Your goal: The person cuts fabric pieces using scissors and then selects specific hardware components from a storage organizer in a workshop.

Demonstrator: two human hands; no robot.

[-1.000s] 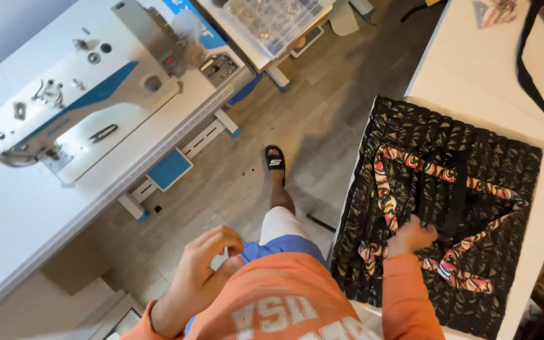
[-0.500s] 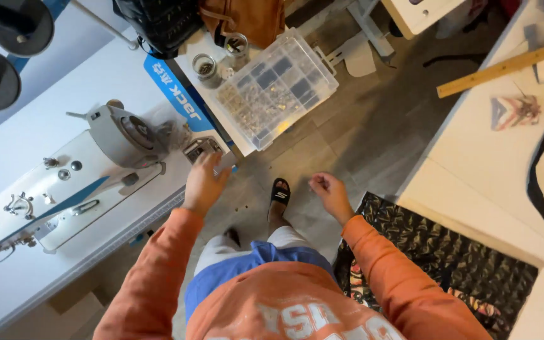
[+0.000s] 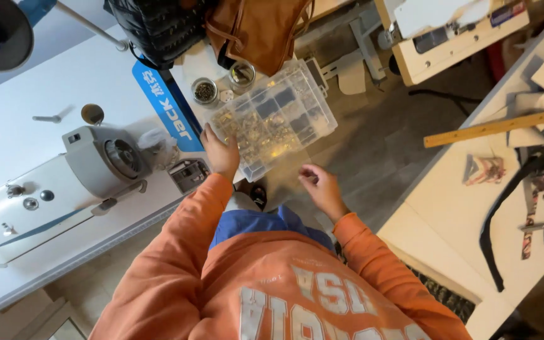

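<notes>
A clear plastic compartment box (image 3: pixel 278 116) full of small metal parts lies on a side table ahead of me. My left hand (image 3: pixel 221 153) rests on its near left edge, fingers on the lid. My right hand (image 3: pixel 322 187) hovers just below the box's near corner, fingers half curled, holding nothing that I can see. Both arms wear orange sleeves.
A white sewing machine (image 3: pixel 89 170) stands on the white table at left. Two small jars (image 3: pixel 205 91) and a brown leather bag (image 3: pixel 256 28) sit behind the box. At right, a cream worktable (image 3: pixel 461 214) carries a wooden ruler (image 3: pixel 498 126), black straps and patterned pieces.
My view swung away from the quilted black piece on the right table. Both hands left it and reached forward; the left hand has come onto the parts box.
</notes>
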